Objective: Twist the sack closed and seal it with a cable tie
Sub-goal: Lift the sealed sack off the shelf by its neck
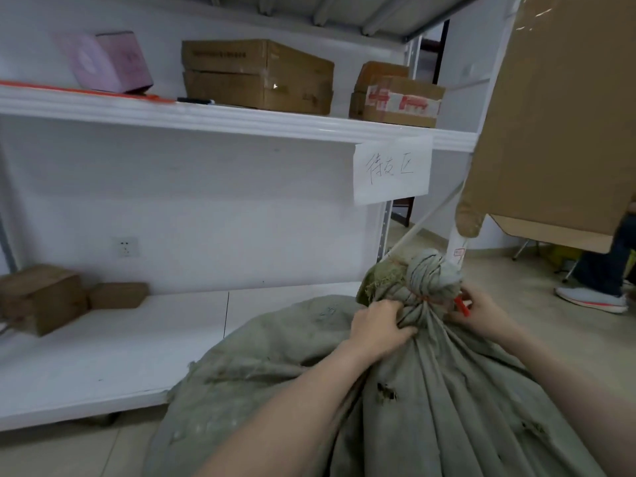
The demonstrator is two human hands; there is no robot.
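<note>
Tiled floor (69, 452) runs under us, and on it slumps the sack (430, 407), worn and holed, right in front of our knees. Our left hand (382, 327) is clenched around the gathered neck just below the twist. Our right hand (481, 315) pinches the red end of the cable tie (459, 304), which already loops the neck above our grip. We judge the sealing step is in hand; next we must pull the tail firmly while holding the twist tight. Beyond stand the white shelves (241, 115) with cardboard boxes (258, 75).
</note>
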